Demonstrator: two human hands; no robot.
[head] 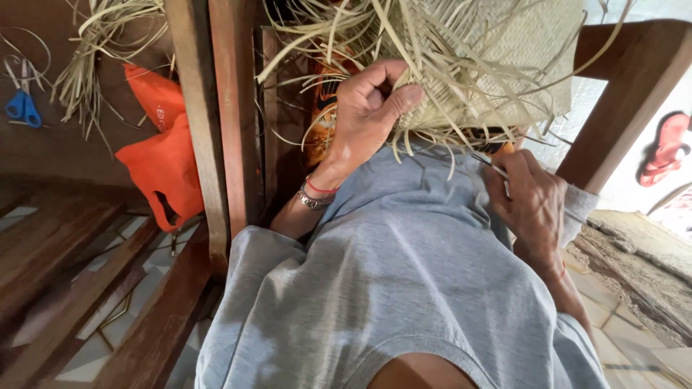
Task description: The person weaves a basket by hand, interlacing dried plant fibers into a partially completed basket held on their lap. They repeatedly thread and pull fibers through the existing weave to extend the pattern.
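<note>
Straw weave (497,65) pinched by left hand (367,108); right hand (530,198) just below.

Grey shirt (404,288), silver bracelet (311,201) (plus a thin red string).

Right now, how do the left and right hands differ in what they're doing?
The left hand is raised with its thumb pressed on the edge of the woven piece; the right hand sits lower, at the grey shirt. The left hand grips woven straw; the right hand pinches a thin strip. The left wrist wears bracelets; the right shows a grey cuff. Both are closed.
</note>
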